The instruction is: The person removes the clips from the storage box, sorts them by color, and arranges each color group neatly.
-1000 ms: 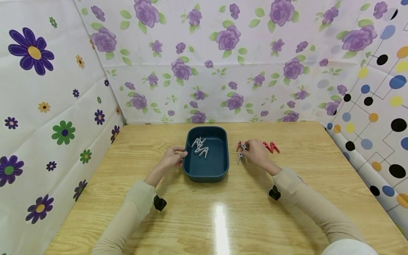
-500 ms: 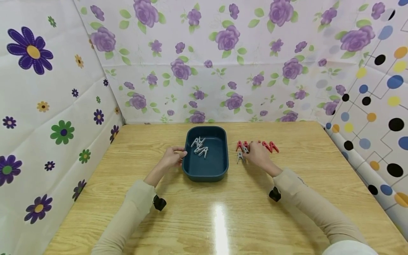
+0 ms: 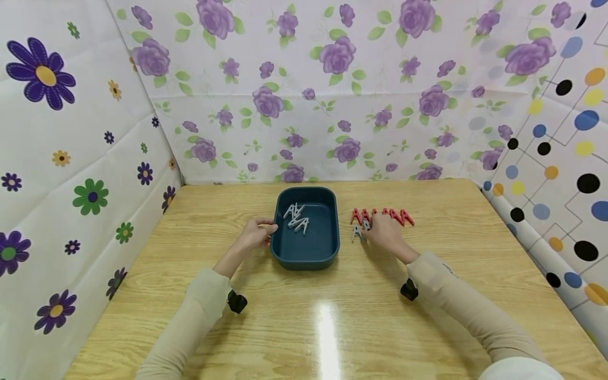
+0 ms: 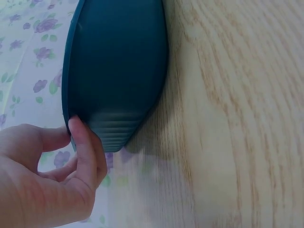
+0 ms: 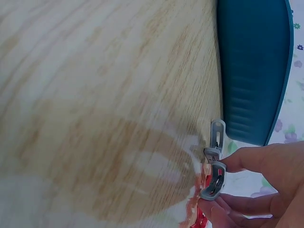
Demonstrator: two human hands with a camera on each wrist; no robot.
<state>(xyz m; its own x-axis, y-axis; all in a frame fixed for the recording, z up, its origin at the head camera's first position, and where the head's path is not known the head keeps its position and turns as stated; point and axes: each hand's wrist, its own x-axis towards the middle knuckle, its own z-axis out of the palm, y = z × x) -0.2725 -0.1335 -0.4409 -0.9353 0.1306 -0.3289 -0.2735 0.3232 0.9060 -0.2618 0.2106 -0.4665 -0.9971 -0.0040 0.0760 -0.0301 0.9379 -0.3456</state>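
Observation:
A dark teal plastic bin (image 3: 309,252) stands on the table with several grey clothespins (image 3: 297,224) loose inside. My left hand (image 3: 256,233) pinches the bin's left rim between thumb and fingers, as the left wrist view also shows. To the bin's right, my right hand (image 3: 386,233) pinches a grey clothespin (image 5: 215,180) between thumb and forefinger, low at the table. Just left of it lies another grey clothespin (image 3: 357,233). Behind them runs a row of several red clothespins (image 3: 365,215), part of it hidden by my right hand.
The wooden table (image 3: 266,327) extends around the bin and toward me. A flowered cloth wall (image 3: 323,121) rises along its back edge, with patterned cloths at both sides.
My right hand has brought the grey clothespin down and nearer, beside the other grey one, uncovering more of the red row. My left hand keeps its grip on the rim.

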